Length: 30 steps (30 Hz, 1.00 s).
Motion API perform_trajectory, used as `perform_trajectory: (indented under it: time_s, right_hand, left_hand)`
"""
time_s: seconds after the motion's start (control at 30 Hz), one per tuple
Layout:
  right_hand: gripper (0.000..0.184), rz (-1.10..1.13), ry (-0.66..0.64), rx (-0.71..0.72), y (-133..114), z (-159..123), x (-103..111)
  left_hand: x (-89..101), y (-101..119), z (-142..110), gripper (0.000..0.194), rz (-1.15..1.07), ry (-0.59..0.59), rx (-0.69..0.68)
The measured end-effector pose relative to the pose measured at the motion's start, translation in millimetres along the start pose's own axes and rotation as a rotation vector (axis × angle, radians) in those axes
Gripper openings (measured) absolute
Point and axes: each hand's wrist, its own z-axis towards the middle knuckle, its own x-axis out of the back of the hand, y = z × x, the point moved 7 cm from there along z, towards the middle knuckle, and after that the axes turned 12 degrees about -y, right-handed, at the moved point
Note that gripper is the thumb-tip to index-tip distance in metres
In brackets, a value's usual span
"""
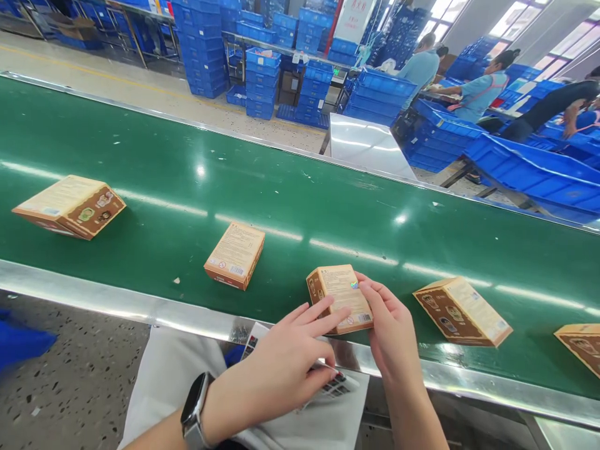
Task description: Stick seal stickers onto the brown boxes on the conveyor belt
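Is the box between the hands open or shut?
Shut, as far as this view shows: the box has no raised flap or gap on its visible faces. Its underside is hidden.

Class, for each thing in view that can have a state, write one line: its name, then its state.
Carton at the hands: closed
Hologram sticker: on the carton's face
Other four cartons: no open flap visible; rightmost cut off
Smartwatch: strapped on, screen dark
Blue crates: stacked
Conveyor belt: running or stopped, cannot tell
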Motion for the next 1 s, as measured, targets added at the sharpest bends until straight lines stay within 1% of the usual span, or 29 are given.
perform_trajectory:
  time_s: [0.07, 0.13, 0.23, 0.33, 0.4, 0.5, 0.57, 0.63, 0.67, 0.7, 0.77, 0.8, 0.83, 0.87, 0.9, 1.0]
  right_hand:
    - [0.05, -0.033, 0.017, -0.001, -0.2, -1.9, 3.5]
    - [0.046, -0.117, 0.044, 0.028, -3.7, -3.4, 5.9]
    - [0.042, -0.3, 0.129, 0.113, -14.4, -7.4, 8.9]
    - [0.039, -0.499, 0.204, 0.133, -23.4, -9.1, 12.6]
    - [0.042, -0.592, 0.256, 0.125, -28.7, -7.1, 18.6]
    - [0.049, -0.656, 0.323, 0.135, -37.6, -2.8, 30.5]
    - [0.043, -0.742, 0.364, 0.219, -49.8, -6.2, 34.7]
    - [0.032, -0.868, 0.372, 0.392, -66.8, -18.7, 30.6]
    - [0.027, -0.928, 0.316, 0.486, -73.9, -26.4, 23.8]
    - [0.022, -0.981, 0.192, 0.569, -78.1, -33.7, 13.5]
    - [0.015, -1.052, -0.193, 0.686, -76.7, -49.2, -13.3]
    - [0.011, -1.069, -0.382, 0.726, -72.9, -58.1, -25.3]
    - [0.01, -1.081, -0.529, 0.764, -68.7, -66.5, -34.7]
    - [0.01, -1.092, -0.617, 0.803, -65.5, -73.0, -41.1]
    - [0.011, -1.101, -0.646, 0.841, -63.6, -76.8, -44.6]
    - [0.011, -1.118, -0.612, 0.901, -60.8, -77.7, -49.2]
  left_hand:
    - [-1.1, 2.4, 3.0, 0.013, -0.001, -0.012, 0.001]
    - [-2.7, 4.4, 6.1, 0.012, 0.005, -0.034, 0.008]
    - [-6.1, 7.3, 11.1, 0.013, 0.024, -0.056, 0.004]
    - [-10.0, 9.9, 16.2, 0.014, 0.048, -0.058, -0.02]
    - [-11.8, 11.1, 19.0, 0.016, 0.057, -0.052, -0.041]
    - [-11.0, 12.0, 19.7, 0.015, 0.036, -0.038, -0.081]
    - [-5.8, 10.2, 15.8, 0.012, -0.003, -0.001, -0.085]
    - [1.3, 3.6, 8.7, 0.012, -0.045, 0.031, -0.017]
    - [4.7, -0.6, 4.4, 0.012, -0.059, 0.035, 0.038]
    - [8.3, -4.4, -0.3, 0.013, -0.065, 0.037, 0.093]
    - [16.3, -9.2, -9.5, 0.013, -0.057, 0.046, 0.178]
    - [20.9, -9.6, -13.5, 0.014, -0.051, 0.063, 0.196]
    - [25.3, -9.0, -16.7, 0.014, -0.044, 0.084, 0.2]
    - [29.0, -8.3, -19.2, 0.015, -0.036, 0.104, 0.202]
    - [31.6, -7.6, -21.0, 0.017, -0.025, 0.119, 0.202]
    - [34.3, -5.1, -23.6, 0.018, 0.017, 0.147, 0.187]
